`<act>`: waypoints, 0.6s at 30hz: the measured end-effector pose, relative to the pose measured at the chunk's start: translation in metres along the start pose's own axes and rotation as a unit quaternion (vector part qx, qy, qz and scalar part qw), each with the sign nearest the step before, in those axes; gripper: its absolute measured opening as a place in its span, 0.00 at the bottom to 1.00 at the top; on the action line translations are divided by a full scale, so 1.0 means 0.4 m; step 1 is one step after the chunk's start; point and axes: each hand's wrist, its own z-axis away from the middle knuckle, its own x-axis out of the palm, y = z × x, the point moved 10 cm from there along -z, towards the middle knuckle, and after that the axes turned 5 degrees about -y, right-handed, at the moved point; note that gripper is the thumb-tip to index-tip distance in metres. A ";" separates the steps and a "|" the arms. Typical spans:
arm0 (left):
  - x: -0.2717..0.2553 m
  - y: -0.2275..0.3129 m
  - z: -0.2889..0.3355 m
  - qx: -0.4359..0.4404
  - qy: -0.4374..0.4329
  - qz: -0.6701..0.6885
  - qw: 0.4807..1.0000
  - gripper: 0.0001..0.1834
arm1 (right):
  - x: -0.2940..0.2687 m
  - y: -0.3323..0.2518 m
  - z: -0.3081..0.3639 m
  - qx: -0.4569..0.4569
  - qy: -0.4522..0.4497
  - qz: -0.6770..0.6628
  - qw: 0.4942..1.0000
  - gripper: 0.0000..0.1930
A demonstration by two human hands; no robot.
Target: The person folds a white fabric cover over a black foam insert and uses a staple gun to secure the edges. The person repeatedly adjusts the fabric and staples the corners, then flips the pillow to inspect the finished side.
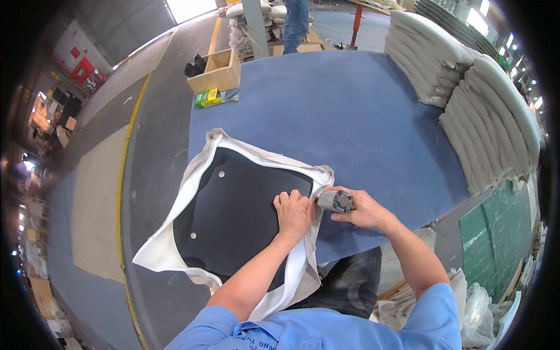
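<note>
A black board (242, 201) with two small round holes lies over a seat-like piece, its light fabric cover (160, 248) and white padding gathered round the edges. My left hand (294, 216) presses on the board near its right edge, fingers bent and slightly apart. My right hand (367, 210) grips a grey staple gun (335, 202) by its body. The gun's nose meets the fabric border just right of my left hand. Its tip is partly hidden.
The blue-topped table (309, 99) bears a wooden box (216, 70) with black items and a green-yellow carton (207, 98) at its far left. Stacked grey cushions (490, 122) line the right side. Beyond the table, a person's leg (296, 26) shows. Plastic bags (478, 315) lie lower right.
</note>
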 end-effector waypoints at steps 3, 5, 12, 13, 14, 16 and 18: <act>-0.002 0.002 0.000 0.001 -0.006 0.005 1.000 0.16 | 0.004 -0.002 -0.014 0.000 -0.010 0.025 1.000 0.35; 0.003 0.003 0.001 -0.002 -0.014 0.002 1.000 0.16 | 0.006 -0.001 -0.025 0.004 -0.017 0.051 0.999 0.34; -0.005 -0.001 0.010 0.003 0.019 0.021 1.000 0.13 | 0.014 -0.023 -0.067 -0.008 -0.041 0.137 0.990 0.32; -0.005 -0.001 0.009 -0.001 0.017 0.020 1.000 0.12 | 0.014 -0.028 -0.069 -0.006 -0.046 0.146 0.988 0.32; -0.005 -0.003 0.013 -0.006 0.014 0.017 1.000 0.11 | 0.017 -0.029 -0.071 -0.005 -0.052 0.154 0.987 0.31; -0.005 0.007 0.012 0.001 0.020 0.016 1.000 0.09 | 0.015 -0.030 -0.067 -0.002 -0.053 0.156 0.986 0.30; -0.004 0.013 0.011 0.007 0.015 0.016 1.000 0.09 | 0.015 -0.022 -0.061 -0.007 -0.046 0.158 0.986 0.30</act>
